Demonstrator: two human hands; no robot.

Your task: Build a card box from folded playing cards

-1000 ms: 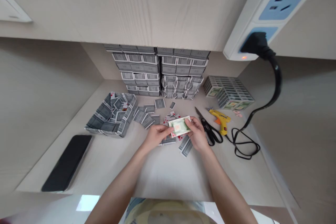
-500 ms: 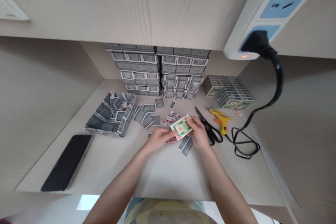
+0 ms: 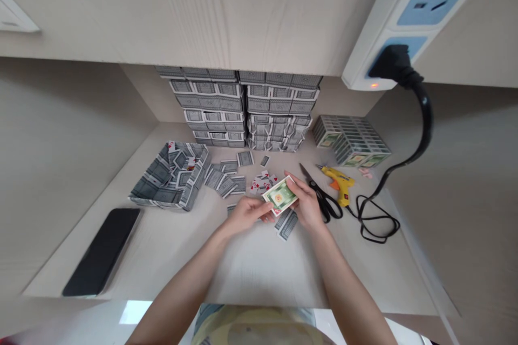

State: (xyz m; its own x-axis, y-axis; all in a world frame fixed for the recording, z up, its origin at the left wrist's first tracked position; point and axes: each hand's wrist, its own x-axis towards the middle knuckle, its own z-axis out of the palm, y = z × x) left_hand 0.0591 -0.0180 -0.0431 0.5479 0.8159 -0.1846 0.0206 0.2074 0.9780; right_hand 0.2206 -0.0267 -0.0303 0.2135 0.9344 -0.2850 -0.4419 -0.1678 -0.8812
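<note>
Between both hands I hold a green-and-white playing card pack point(image 3: 280, 195), tilted over the desk. My left hand point(image 3: 248, 214) pinches its lower left corner, thumb on top. The upper right end is in my right hand point(image 3: 306, 205), thumb across the face. Under and beside the hands lie cut card strips point(image 3: 286, 225) and small red-and-white card pieces point(image 3: 261, 183). Loose grey-backed cards point(image 3: 222, 179) spread to the left. Black-handled scissors point(image 3: 329, 205) rest just right of my right hand. Whether the pack is unsealed I cannot tell.
A card-built tray point(image 3: 162, 197) with folded pieces sits left, near a black phone point(image 3: 103, 250). Card-built boxes point(image 3: 210, 102) are stacked at the back. Right are wrapped card packs point(image 3: 360, 143), a yellow glue gun point(image 3: 342, 183), its cord point(image 3: 380, 240) and a power strip point(image 3: 388, 38) above.
The view has shifted very slightly. Both hands keep the card pack in nearly the same place, with only small finger movement.
</note>
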